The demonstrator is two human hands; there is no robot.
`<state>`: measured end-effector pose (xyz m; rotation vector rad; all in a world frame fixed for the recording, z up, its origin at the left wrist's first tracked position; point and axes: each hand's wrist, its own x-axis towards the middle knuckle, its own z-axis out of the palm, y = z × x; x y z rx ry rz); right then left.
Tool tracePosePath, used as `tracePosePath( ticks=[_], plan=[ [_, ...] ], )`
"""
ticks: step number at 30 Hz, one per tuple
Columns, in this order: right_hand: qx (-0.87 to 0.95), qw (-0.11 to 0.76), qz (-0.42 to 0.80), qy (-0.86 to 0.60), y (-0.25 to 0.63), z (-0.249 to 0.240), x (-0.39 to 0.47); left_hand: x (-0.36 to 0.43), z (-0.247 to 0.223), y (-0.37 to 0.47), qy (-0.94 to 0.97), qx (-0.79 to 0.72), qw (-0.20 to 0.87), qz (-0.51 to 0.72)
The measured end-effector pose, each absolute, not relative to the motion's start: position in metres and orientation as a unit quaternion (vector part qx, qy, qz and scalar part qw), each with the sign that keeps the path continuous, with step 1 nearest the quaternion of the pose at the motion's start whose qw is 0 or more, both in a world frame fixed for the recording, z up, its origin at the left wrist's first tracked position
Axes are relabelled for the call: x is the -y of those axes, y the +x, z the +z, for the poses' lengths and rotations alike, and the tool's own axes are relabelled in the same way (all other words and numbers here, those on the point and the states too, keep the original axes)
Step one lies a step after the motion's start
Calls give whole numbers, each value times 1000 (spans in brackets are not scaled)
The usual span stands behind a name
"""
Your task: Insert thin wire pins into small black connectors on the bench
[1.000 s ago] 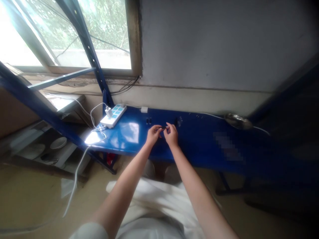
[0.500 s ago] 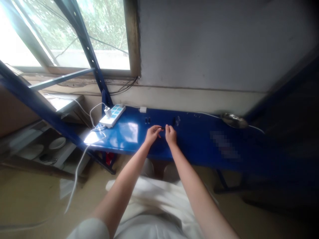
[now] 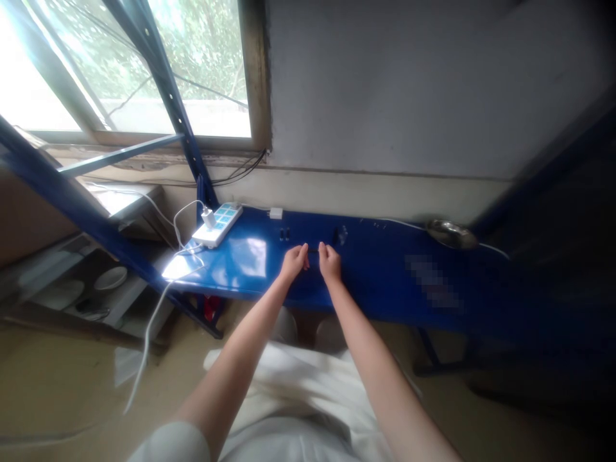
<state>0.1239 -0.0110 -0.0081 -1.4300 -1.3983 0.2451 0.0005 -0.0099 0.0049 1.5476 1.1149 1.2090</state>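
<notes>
Black, a thin piece (image 3: 313, 250) spans the person's left hand (image 3: 292, 262) and right hand (image 3: 330, 262), fingers clamped on its ends; two dark items (image 3: 282, 235) lie beyond the left.

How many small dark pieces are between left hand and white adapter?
2, side by side on the blue bench: left piece, right piece. The left hand could hide more.

the thin dark piece (image 3: 312, 251) is too small to identify, its ends hidden in the left hand (image 3: 293, 262) and right hand (image 3: 330, 263). pixelation masks something on the blue table (image 3: 375, 273). the top edge cuts off the window (image 3: 209, 64).
</notes>
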Motion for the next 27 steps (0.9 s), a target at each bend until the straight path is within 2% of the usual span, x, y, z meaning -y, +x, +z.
tracePosePath(
  ticks=[10, 18, 27],
  plan=[
    [555, 546, 104, -619, 126, -10, 9, 6, 1, -1, 588, -390, 490, 512],
    [577, 538, 80, -609, 125, -9, 11, 4, -3, 0, 612, -419, 454, 493],
    [566, 561, 120, -592, 124, -6, 13, 7, 1, 0, 616, -464, 429, 471]
  ],
)
